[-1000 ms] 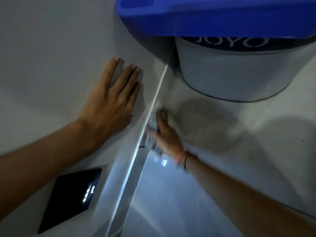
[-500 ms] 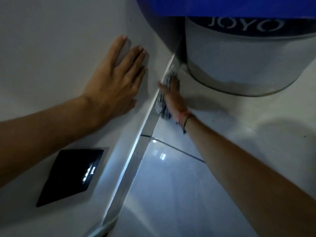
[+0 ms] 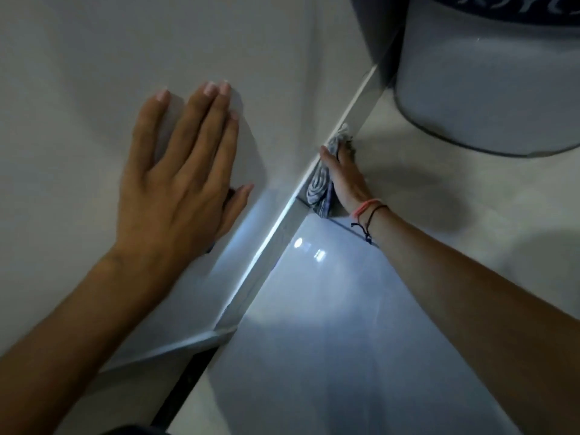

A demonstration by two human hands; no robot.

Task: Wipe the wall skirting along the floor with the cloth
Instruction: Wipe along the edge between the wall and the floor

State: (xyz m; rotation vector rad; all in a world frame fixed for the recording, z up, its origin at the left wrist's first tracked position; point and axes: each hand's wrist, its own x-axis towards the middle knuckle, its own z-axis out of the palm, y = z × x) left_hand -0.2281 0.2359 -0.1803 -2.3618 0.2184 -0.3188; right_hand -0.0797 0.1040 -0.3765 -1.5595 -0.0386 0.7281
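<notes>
A glossy pale skirting (image 3: 276, 243) runs diagonally from lower left to upper right where the wall meets the tiled floor. My right hand (image 3: 343, 175) presses a grey-and-blue patterned cloth (image 3: 320, 189) flat against the skirting's face, a little short of the bin. The cloth bunches out above and below my fingers. My left hand (image 3: 185, 171) lies flat and open on the white wall (image 3: 94, 73) above the skirting, fingers spread, holding nothing.
A large pale plastic bin (image 3: 489, 89) with a dark lettered band stands on the floor at the upper right, close to the skirting. The shiny floor tiles (image 3: 329, 340) reflect a lamp. The skirting ends at a corner (image 3: 226, 331) at the lower left.
The view has shifted, so the black wall plate is out of view and the bin sits further right. My right hand with the cloth has slid back along the skirting, away from the bin.
</notes>
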